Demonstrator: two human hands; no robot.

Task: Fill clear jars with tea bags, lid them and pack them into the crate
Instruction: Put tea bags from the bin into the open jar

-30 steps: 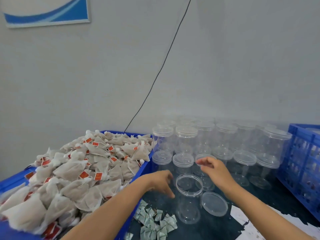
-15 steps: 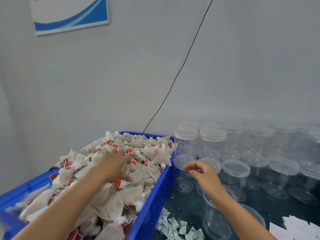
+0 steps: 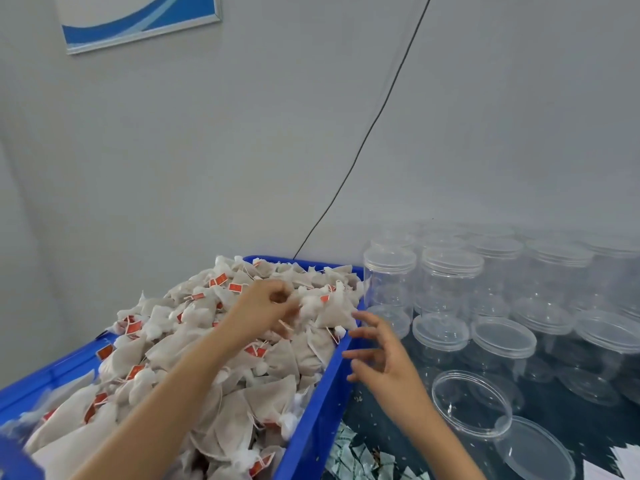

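Observation:
A blue bin (image 3: 313, 424) on the left is heaped with pyramid tea bags (image 3: 194, 344) carrying red tags. My left hand (image 3: 265, 311) reaches over the heap, its fingers curled and pinching a tea bag (image 3: 320, 308) near the bin's far right corner. My right hand (image 3: 379, 356) hovers at the bin's right rim with fingers spread, holding nothing. An open clear jar (image 3: 471, 405) stands just right of that hand, and its loose lid (image 3: 535, 453) lies flat beside it.
Several lidded clear jars (image 3: 450, 277) stand in rows to the right, up to the wall. Small green-white sachets (image 3: 356, 457) lie by the bin's near corner. White papers (image 3: 623, 462) sit at the lower right. A black cable (image 3: 363, 143) runs down the wall.
My left hand has moved further right across the heap and curled round a tea bag. My right hand has opened its fingers and come to the bin's rim. The view has shifted left.

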